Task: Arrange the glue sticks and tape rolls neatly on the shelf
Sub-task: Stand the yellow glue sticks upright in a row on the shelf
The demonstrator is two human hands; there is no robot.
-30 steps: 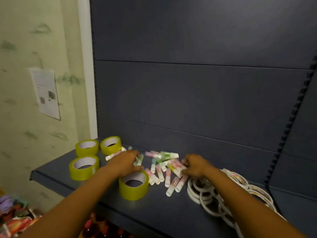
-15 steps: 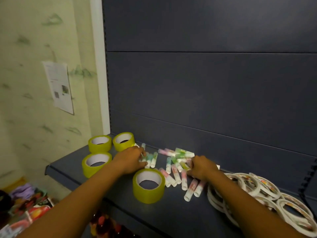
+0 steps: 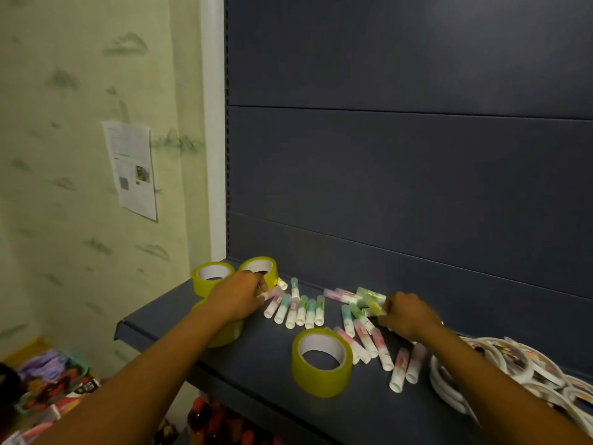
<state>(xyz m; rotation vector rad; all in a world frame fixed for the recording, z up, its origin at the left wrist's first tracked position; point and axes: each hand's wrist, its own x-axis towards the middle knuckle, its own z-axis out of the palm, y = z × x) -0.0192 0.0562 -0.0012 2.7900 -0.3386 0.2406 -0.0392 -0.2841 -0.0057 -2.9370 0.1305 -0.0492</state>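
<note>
Pastel glue sticks lie on the dark shelf (image 3: 256, 374). One group forms a side-by-side row (image 3: 300, 311); a loose scatter (image 3: 369, 338) lies to its right. My left hand (image 3: 239, 298) pinches a pink glue stick (image 3: 271, 294) at the row's left end. My right hand (image 3: 407, 314) grips a yellow-green glue stick (image 3: 373, 308) at the top of the scatter. One yellow tape roll (image 3: 321, 361) stands at the front, two more (image 3: 213, 277) at the back left, and another (image 3: 229, 334) is partly hidden under my left forearm.
A pile of thin white tape rings (image 3: 513, 370) fills the shelf's right end. The dark back panel (image 3: 401, 187) rises behind. A paper sheet (image 3: 131, 168) hangs on the green wall to the left. Colourful goods (image 3: 48, 387) lie below the shelf edge.
The view has swung left and closer. Several glue sticks now lie in a neat row beside my left hand, apart from the scatter. My right hand has moved up to the back sticks.
</note>
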